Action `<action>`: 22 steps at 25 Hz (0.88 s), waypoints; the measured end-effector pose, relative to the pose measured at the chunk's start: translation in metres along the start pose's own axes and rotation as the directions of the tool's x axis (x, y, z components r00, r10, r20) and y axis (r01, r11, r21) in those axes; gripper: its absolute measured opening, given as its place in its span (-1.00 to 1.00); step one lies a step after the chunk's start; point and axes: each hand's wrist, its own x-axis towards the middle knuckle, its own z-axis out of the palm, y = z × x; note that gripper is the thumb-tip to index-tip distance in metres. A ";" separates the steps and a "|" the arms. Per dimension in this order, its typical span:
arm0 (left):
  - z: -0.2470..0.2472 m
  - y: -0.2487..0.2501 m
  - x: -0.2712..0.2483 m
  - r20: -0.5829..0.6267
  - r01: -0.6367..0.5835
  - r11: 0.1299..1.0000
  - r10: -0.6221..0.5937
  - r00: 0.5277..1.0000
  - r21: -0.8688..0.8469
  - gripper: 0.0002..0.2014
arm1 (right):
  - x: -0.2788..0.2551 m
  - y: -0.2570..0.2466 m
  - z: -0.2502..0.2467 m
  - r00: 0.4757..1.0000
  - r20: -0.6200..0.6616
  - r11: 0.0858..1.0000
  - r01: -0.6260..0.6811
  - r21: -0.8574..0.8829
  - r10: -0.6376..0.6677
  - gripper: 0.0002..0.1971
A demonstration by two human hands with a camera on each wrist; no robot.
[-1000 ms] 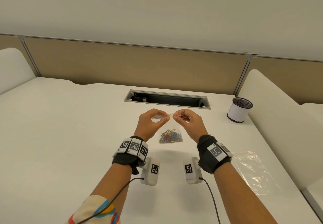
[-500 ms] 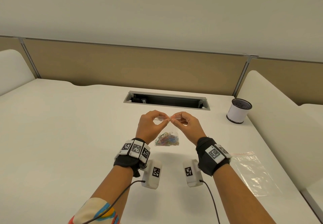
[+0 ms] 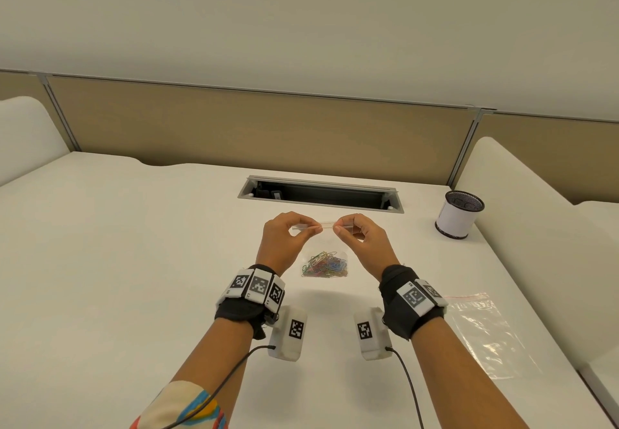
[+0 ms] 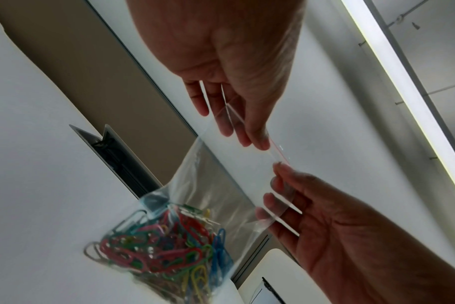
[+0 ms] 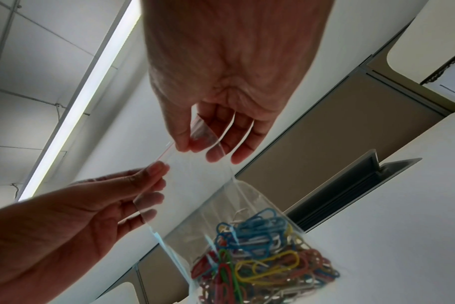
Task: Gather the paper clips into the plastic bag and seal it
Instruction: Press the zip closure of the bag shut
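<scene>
A clear plastic bag [image 3: 326, 244] hangs above the white table, with a bunch of coloured paper clips [image 3: 325, 265] in its bottom. My left hand [image 3: 315, 228] pinches the left part of the bag's top strip and my right hand [image 3: 337, 228] pinches the right part, fingertips close together. In the left wrist view my left hand's fingers [image 4: 249, 131] press the red-lined strip, and the paper clips [image 4: 169, 253] sag below. In the right wrist view my right hand [image 5: 187, 142] pinches the same strip above the clips [image 5: 260, 261].
A second, empty plastic bag [image 3: 482, 331] lies flat on the table at the right. A white pen cup with a black mesh rim [image 3: 459, 219] stands at the far right. A recessed cable slot [image 3: 321, 193] lies just beyond my hands.
Half a second ago my fingertips met at the middle of the strip; now they are slightly apart again. The bag hangs in nearly the same place.
</scene>
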 end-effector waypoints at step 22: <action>-0.003 -0.004 -0.001 -0.036 0.040 0.999 -0.040 0.999 -0.004 -0.87 | -0.002 0.004 -0.005 0.999 -0.036 0.999 0.036 0.022 -0.036 -0.84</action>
